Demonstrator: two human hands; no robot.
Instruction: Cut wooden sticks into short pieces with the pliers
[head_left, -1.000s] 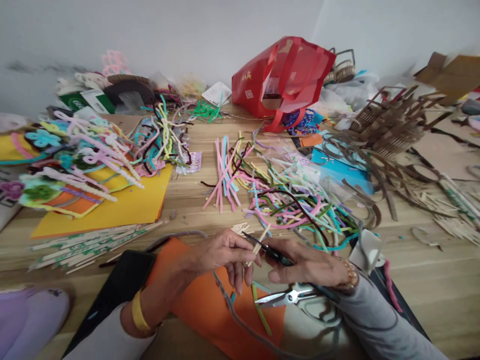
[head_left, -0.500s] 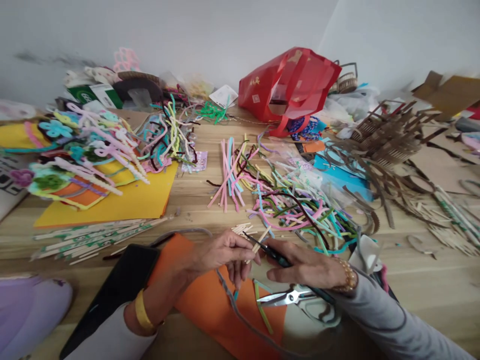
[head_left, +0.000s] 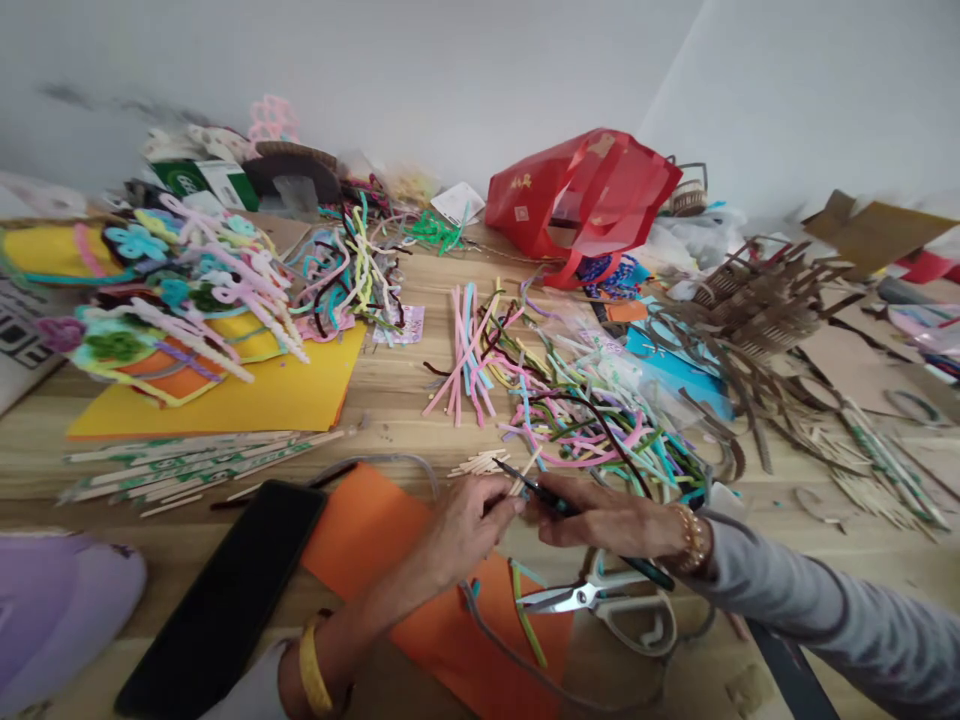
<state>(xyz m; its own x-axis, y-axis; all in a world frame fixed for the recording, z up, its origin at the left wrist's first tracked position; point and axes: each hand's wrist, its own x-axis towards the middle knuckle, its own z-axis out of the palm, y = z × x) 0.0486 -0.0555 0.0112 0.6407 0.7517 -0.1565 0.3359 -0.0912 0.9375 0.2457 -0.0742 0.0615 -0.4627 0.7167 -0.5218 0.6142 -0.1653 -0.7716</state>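
Over the orange sheet (head_left: 360, 530), my left hand (head_left: 469, 530) pinches a pale wooden stick (head_left: 531, 462), whose upper end pokes out between the two hands. My right hand (head_left: 611, 515) is wrapped round dark-handled pliers (head_left: 551, 497). Their narrow jaws reach across the stick near my left fingertips; whether they touch it I cannot tell. A small pile of short stick pieces (head_left: 476, 462) lies just beyond my left hand. Beneath my right hand rest white-handled scissors (head_left: 581, 597), partly spread, beside a yellow-green pipe cleaner piece (head_left: 529, 625).
Loose pipe cleaners (head_left: 600, 420) spread across the middle right, below a red bag (head_left: 577, 195). Bundled wooden sticks (head_left: 202, 465) and a black phone (head_left: 225, 600) lie left. Pipe-cleaner flowers (head_left: 172, 290) sit on yellow sheets (head_left: 315, 400). Brown woven baskets (head_left: 772, 300) stand right.
My left hand has turned, its back now more upward and its fingers more tucked under. The right hand keeps hold of the pliers near the stick. The whole view has shifted slightly.
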